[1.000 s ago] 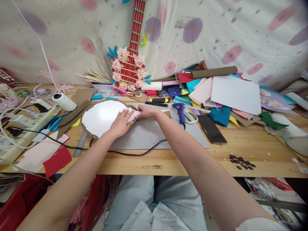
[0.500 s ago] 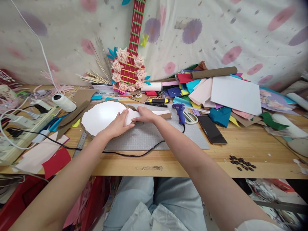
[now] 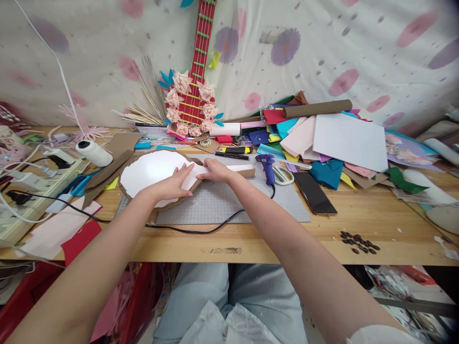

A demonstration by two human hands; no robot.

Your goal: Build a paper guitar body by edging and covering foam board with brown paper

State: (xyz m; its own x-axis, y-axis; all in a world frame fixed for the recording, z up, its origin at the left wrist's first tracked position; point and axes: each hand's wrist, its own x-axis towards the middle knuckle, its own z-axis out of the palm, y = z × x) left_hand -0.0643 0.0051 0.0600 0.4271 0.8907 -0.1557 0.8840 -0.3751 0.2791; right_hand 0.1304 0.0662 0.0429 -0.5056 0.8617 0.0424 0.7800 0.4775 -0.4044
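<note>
A lute-shaped cardboard piece (image 3: 147, 174) with a white face and brown edges lies on the grey cutting mat (image 3: 229, 205), its round body to the left and its narrow neck to the right. My left hand (image 3: 175, 184) rests on the white face where the body meets the neck, thumb and fingers spread. Just to the right, my right hand (image 3: 215, 170) is closed over the near part of the neck, its fingertips pointing left; the underside of its grip is hidden. The free end of the neck shows beyond my right wrist.
A blue glue gun (image 3: 265, 167), scissors (image 3: 283, 175) and a black phone (image 3: 314, 192) lie to the right. A black cord (image 3: 201, 232) crosses the mat's front. Behind stands a red flowered paper instrument (image 3: 190, 110); a power strip (image 3: 43, 200) sits at left.
My left hand's thumb has moved slightly left and down while its fingertips stay near the neck joint. The cardboard piece's body has shifted a little left. My right hand stays nearly in place.
</note>
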